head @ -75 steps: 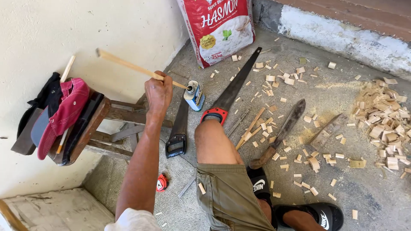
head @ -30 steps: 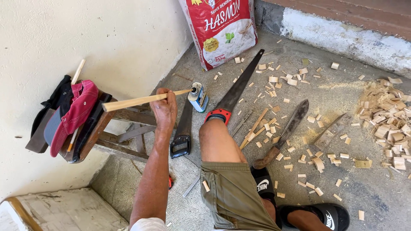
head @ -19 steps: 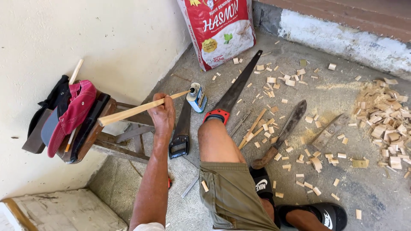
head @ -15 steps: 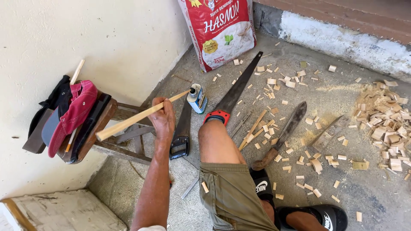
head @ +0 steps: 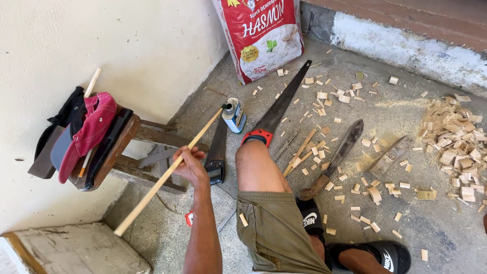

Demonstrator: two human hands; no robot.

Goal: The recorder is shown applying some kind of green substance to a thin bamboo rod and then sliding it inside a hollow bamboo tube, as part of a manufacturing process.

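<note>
Left hand point(head: 190, 165) closed around a long wooden stick point(head: 167, 170), now swung down from near level to a steep diagonal beside the wooden stool point(head: 127, 147), suggesting repositioning; right hand unseen.

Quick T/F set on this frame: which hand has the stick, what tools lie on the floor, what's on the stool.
1. The left hand grips a long wooden stick. True.
2. The right hand is holding the handsaw. False: the handsaw lies on the floor with no hand on it, and the right hand is not in view.
3. A red cap sits on the wooden stool. True.
4. The machete is standing upright against the wall. False: the machete lies flat on the floor among the wood chips.
5. A red and white sack stands by the wall. True.
</note>
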